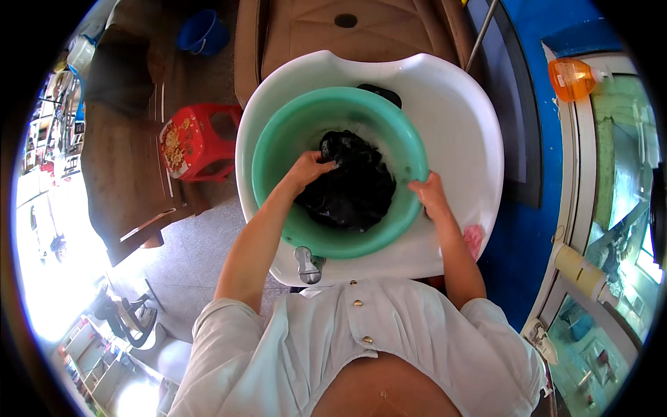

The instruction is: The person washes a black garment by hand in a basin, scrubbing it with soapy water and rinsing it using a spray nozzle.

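A green plastic basin [271,151] sits in a white salon shampoo sink [474,130]. Inside it lies wet, dark cloth or a similar soft black mass [354,187] with some suds on it. My left hand [310,169] reaches over the basin's left side, its thumb and fingers at the upper left of the black mass; some fingertips are hidden there. With my right hand [430,194] I grip the basin's right rim. A chrome faucet [308,266] stands at the sink's near edge, just below the basin.
A brown padded chair [365,31] adjoins the sink's far side. Left are a red plastic stool [208,140] with food scraps on it and a blue bucket [204,32]. A pink cloth [473,240] lies on the sink's right edge. An orange bottle [572,79] stands on the right ledge.
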Demonstrator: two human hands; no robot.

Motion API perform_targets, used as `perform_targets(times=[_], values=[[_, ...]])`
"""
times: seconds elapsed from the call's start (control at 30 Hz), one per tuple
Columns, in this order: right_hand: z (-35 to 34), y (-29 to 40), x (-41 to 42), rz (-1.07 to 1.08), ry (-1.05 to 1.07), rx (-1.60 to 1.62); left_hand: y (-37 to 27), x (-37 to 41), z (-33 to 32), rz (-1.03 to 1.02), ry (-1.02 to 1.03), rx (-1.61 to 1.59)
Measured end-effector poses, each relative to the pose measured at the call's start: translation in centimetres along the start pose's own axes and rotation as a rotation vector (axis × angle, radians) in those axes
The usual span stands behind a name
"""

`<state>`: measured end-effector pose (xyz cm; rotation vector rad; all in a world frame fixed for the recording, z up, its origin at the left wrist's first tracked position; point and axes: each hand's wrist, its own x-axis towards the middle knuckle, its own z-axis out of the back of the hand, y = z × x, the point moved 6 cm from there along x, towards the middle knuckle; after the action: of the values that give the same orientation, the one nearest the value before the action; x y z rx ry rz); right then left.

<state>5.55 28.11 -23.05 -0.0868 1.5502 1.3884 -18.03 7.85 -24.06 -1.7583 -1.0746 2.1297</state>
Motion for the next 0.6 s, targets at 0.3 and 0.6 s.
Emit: perform_targets(times=[0.3, 0.6], values=[[2.6, 7.7, -0.7, 0.347, -0.37, -0.516, -1.6, -1.0, 0.2, 0.034, -0.406, 0.649], [-7.9, 6.0, 1.2, 0.673, -0.303, -0.24, -3.9, -0.4, 1.6, -0.408, -0.434, 0.18]])
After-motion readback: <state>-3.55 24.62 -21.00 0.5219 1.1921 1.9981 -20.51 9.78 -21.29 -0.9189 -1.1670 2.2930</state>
